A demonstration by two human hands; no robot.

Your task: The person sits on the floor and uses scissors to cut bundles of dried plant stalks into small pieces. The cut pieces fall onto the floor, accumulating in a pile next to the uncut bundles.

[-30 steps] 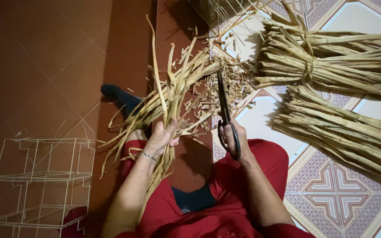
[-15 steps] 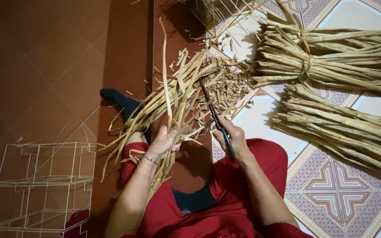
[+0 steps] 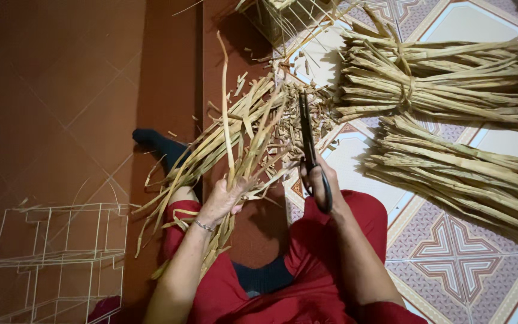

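A: What does the left hand hold?

B: It is clenched around a loose sheaf of dried plant strips, gripping it partway along; the strips fan up and away over the tiled floor, and their lower ends trail down past the wrist, over a leg in red cloth. A thin bracelet circles that wrist.

A: And the right hand?

B: It is closed through the handles of a pair of black scissors, whose blades point up into the far ends of the sheaf. Whether the blades are parted or together cannot be told, since they sit edge-on and dark against the strips.

A: What lies around them?

B: Short cut scraps litter the floor just beside the blades. Two tied bundles of the same material lie to the right, both cut off by the picture's edge. A white wire frame stands at lower left, partly cut off too. At the top edge something basket-like shows, too cropped and dim to name. A foot in a dark sock pokes out from behind the sheaf
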